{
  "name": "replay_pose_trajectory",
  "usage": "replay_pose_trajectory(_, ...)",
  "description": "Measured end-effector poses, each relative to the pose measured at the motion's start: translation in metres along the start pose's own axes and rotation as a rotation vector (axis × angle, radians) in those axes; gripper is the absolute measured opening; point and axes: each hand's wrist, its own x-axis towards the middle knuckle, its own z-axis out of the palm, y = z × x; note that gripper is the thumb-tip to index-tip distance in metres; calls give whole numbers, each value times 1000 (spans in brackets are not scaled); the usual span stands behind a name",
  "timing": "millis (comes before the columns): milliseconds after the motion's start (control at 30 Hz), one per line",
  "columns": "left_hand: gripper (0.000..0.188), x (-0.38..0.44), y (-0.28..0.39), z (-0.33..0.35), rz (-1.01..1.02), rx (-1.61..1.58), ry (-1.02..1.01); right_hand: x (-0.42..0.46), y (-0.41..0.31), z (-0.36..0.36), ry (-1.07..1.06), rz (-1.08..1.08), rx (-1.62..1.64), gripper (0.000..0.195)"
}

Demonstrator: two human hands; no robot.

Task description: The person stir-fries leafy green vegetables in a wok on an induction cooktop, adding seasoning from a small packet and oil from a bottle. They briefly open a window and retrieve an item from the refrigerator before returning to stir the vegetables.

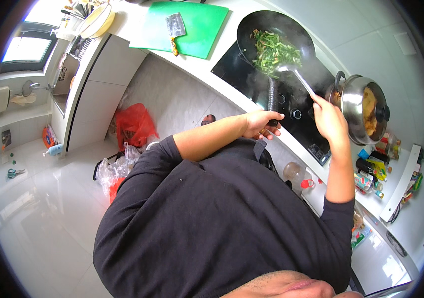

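Note:
A black wok (305,37) stands on the black cooktop (230,69), with chopped green vegetables (273,50) steaming in it. My left hand (260,124) is at the end of the wok's black handle (272,95), thumb across the top and fingers loosely curled beneath. In my right hand (329,117) is the shaft of a metal spatula (303,80). Its blade rests among the vegetables at the wok's near side. Beside my right hand stands a steel pot (355,108) with a glass lid, through which brownish food shows.
On the counter lies a green cutting board (201,26), bearing a cleaver (176,26). Bottles and packets (372,167) crowd the counter right of the cooktop. A red plastic bag (133,124) and a clear plastic bag (119,167) are on the floor, left of me.

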Motion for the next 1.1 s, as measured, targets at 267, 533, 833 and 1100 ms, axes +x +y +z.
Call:
replay_pose_trajectory(267,40,-5,6,2,35,16,70,90,35,83,208,-77,632,39)
replay_pose_trajectory(533,36,-10,6,9,24,36,72,159,29,98,264,135,693,40)
replay_pose_trajectory(833,35,-6,7,3,32,23,78,144,9,57,-566,333,1416,44)
replay_pose_trajectory(1100,34,-8,10,4,19,27,65,43,9,55,40,-170,368,43)
